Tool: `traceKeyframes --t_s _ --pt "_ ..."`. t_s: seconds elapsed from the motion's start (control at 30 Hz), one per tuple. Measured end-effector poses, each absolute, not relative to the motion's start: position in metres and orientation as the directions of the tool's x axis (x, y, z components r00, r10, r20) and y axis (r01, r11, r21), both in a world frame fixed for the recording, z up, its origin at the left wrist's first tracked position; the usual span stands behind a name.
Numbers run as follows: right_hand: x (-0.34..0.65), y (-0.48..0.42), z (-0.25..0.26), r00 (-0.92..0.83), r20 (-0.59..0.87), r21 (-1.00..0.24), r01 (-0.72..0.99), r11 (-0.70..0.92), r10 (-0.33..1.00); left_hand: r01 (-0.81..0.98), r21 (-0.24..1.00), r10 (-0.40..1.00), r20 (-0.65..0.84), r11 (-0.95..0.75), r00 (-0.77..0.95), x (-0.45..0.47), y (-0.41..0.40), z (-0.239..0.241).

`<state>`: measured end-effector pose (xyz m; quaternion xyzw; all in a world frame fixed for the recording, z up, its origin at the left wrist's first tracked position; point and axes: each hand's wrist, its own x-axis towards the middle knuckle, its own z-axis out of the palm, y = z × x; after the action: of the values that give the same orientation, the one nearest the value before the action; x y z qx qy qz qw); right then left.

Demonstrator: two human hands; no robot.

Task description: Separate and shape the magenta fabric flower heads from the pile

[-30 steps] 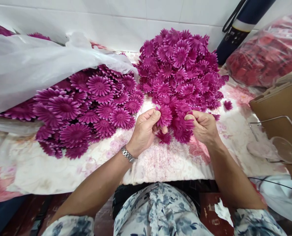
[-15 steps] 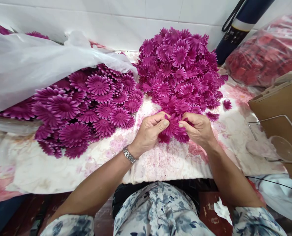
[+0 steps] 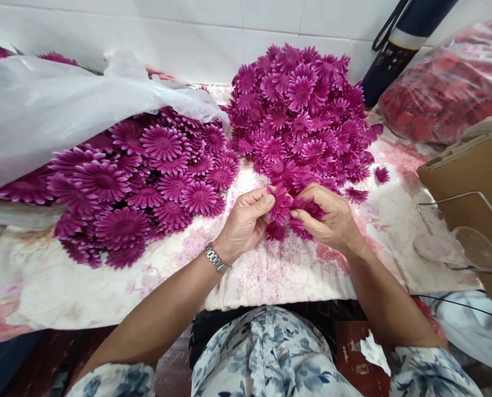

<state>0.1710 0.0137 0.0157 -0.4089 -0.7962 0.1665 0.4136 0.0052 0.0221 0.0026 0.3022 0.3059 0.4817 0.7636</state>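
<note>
My left hand (image 3: 246, 223) pinches a magenta fabric flower (image 3: 279, 203) between thumb and fingers. A silver watch sits on that wrist. My right hand (image 3: 326, 218) is closed around a small bunch of the same flowers (image 3: 308, 209) and touches the one in my left hand. Both hands meet over a floral cloth (image 3: 279, 270), at the near edge of a tall heap of small magenta flowers (image 3: 299, 116). To the left, larger magenta flowers (image 3: 146, 182) spill out of a clear plastic bag (image 3: 55, 110).
A bag of red petals (image 3: 448, 88) lies at the back right beside a dark blue cylinder (image 3: 399, 49). A cardboard box (image 3: 473, 182) with a wire frame and clear cup (image 3: 475, 248) stands at the right. White tiled wall behind.
My two hands have come together from slightly apart. The flower in my left hand now meets the bunch in my right hand.
</note>
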Motion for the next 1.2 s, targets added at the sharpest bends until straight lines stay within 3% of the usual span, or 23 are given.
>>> traceKeyframes --t_s 0.3,0.6,0.87,0.93,1.03,1.2 --pt "0.171 0.015 0.010 -0.333 0.650 -0.394 0.622 0.677 0.683 -0.442 0.880 0.936 -0.011 0.176 0.351 0.008 0.019 0.001" --pt "0.171 0.012 0.014 -0.228 0.613 -0.550 0.564 0.616 0.756 -0.438 0.891 0.960 0.007 0.121 0.280 0.005 0.023 -0.001" --pt "0.186 0.017 0.013 -0.001 0.601 -0.642 0.595 0.484 0.799 -0.499 0.848 0.971 -0.072 0.180 0.227 -0.001 0.031 0.002" --pt "0.192 0.021 0.012 -0.013 0.595 -0.582 0.683 0.441 0.804 -0.486 0.859 0.974 -0.057 0.161 0.221 -0.002 0.033 0.000" --pt "0.197 0.027 0.010 -0.030 0.671 -0.389 0.837 0.385 0.741 -0.415 0.906 0.984 -0.010 0.085 0.179 -0.001 0.034 -0.002" --pt "0.194 0.027 0.012 -0.069 0.777 -0.259 0.871 0.417 0.626 -0.408 0.911 0.991 -0.001 0.056 0.133 0.001 0.031 0.001"
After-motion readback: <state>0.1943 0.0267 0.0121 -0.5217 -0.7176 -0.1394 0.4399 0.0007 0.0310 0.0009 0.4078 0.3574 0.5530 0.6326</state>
